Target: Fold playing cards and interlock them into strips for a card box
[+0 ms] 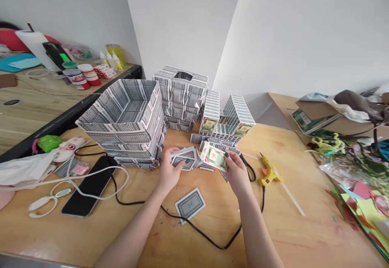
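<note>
Far left of the hands, one black phone (88, 189) lies on the wood table (299, 239). Nearer, just left of the left hand, stands one big open box (120, 138) made of cards. Its side comes close to the fingers, so there is little room there. The left hand (170, 171) reaches forward and pinches some cards (187, 158), thumb on top; I cannot count them. Behind the hands is one card tower (182, 92) with a hole in its top. One loose card (191, 205) lies between the arms, nearer than the hands, and one black cord (224, 247) crosses its near corner. The right hand (236, 170) bends in toward the left one. It holds one small green box (215, 157) by its right end, and the white flap points at the left hand. The hands are apart. Behind the right hand stand two tall piles of little boxes (241, 114). Right of it lie one yellow glue gun (268, 174) and one clear stick (293, 199). A wide stretch of wood runs from the right arm to one heap of colored paper (361, 207), far right.
</note>
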### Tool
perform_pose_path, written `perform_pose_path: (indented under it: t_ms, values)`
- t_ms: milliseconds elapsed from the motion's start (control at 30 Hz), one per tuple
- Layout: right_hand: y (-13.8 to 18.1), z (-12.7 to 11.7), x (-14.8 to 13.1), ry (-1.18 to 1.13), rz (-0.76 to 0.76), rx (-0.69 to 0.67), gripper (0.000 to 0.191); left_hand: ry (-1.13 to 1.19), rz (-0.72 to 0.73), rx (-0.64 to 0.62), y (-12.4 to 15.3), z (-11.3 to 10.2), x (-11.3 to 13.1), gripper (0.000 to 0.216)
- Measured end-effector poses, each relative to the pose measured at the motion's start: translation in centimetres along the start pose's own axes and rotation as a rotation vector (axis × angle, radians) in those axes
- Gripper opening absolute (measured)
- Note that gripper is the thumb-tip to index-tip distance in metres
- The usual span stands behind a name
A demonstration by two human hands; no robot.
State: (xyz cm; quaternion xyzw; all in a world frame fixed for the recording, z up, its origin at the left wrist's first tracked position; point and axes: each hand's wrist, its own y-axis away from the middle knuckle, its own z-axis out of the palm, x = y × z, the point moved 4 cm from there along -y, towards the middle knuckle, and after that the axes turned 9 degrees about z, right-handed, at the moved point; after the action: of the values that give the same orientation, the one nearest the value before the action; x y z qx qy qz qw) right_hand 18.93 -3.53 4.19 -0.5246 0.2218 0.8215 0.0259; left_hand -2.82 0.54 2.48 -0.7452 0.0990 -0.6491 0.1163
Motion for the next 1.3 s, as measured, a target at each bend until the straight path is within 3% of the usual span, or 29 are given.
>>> perform_pose_path:
  t_ms: [167, 233, 367, 467, 500, 567, 667, 733, 867, 1033, 1167, 1300]
  values:
    - [0.3, -2.5, 1.4, 0.376, -0.269, 0.265, 0.027, -0.214, 0.161, -0.172, 0.4, 0.8, 0.2, 0.032]
    - [0.3, -2.8, 2.0, 0.58, -0.346, 0.298, 0.022, -0.236, 0.191, -0.229, 0.5, 1.1, 0.2, 0.035]
    - [0.9, -2.5, 1.7, 0.909, -0.515, 0.392, 0.014, -0.291, 0.216, -0.367, 0.5, 1.1, 0.3, 0.031]
    - [2.4, -0.9, 0.0, 1.028, -0.735, 0.491, 0.021, -0.318, 0.223, -0.423, 0.5, 1.0, 0.4, 0.031]
    - [3.0, -0.1, -0.4, 1.038, -0.787, 0.444, 0.024, -0.325, 0.225, -0.434, 0.5, 1.0, 0.4, 0.031]
    - [3.7, 2.0, -0.6, 1.052, -0.814, 0.195, 0.036, -0.336, 0.23, -0.455, 0.5, 1.1, 0.3, 0.032]
    - [4.0, 5.0, 0.9, 1.147, -0.725, -0.168, 0.055, -0.324, 0.227, -0.474, 0.7, 1.2, 0.3, 0.033]
    - [3.9, 6.2, 2.5, 1.222, -0.666, -0.281, 0.061, -0.272, 0.227, -0.474, 0.8, 1.2, 0.5, 0.035]
    - [3.3, 6.9, 5.0, 1.306, -0.64, -0.284, 0.067, -0.167, 0.271, -0.443, 0.9, 1.2, 1.3, 0.038]
    - [3.2, 6.7, 5.6, 1.304, -0.675, -0.248, 0.065, -0.207, 0.322, -0.424, 1.1, 1.6, 1.5, 0.039]
    - [2.9, 6.5, 5.6, 1.312, -0.655, -0.252, 0.069, -0.271, 0.254, -0.388, 1.1, 1.4, 0.7, 0.042]
    - [2.1, 5.6, 6.2, 1.26, -0.571, -0.245, 0.076, -0.277, 0.129, -0.442, 0.6, 0.7, -0.2, 0.035]
